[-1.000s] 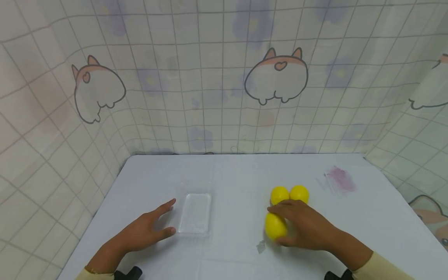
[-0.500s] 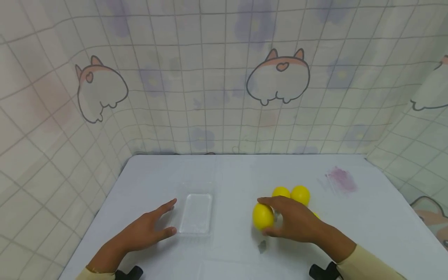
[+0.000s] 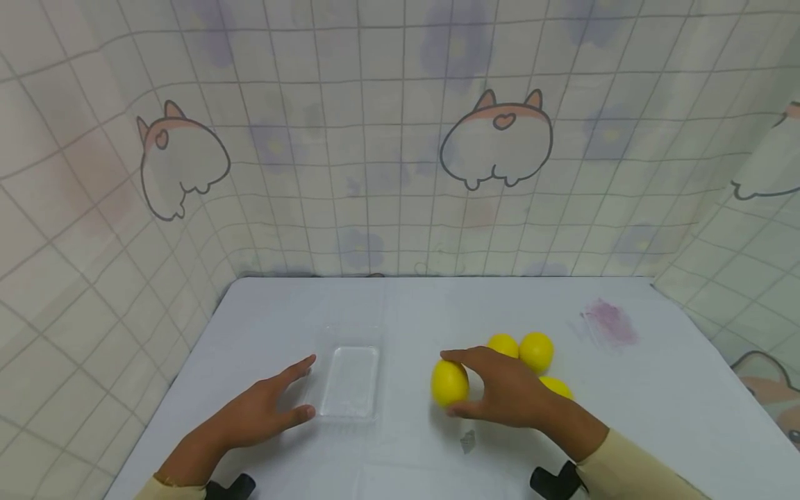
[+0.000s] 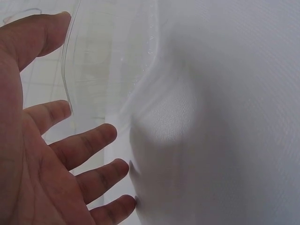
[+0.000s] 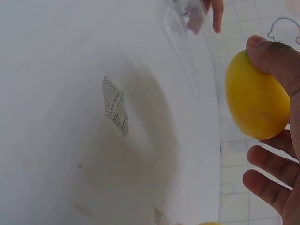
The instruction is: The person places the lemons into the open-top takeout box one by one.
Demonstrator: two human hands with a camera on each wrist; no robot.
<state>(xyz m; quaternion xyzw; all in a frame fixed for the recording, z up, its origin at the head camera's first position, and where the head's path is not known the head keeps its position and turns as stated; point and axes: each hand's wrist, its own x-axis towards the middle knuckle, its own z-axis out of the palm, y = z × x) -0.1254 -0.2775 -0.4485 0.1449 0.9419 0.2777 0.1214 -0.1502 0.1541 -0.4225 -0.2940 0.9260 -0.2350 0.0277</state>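
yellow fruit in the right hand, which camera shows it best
The right wrist view: the yellow fruit appears large there, its green tip visible. The head view shows it smaller, held in the right hand; the left wrist view doesn't show it.

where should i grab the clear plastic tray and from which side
Probably pinch the clear plastic tray by its left edge, coming from the left: that thin, upright side runs right beside the spread left hand, while the right hand holds a yellow lemon.
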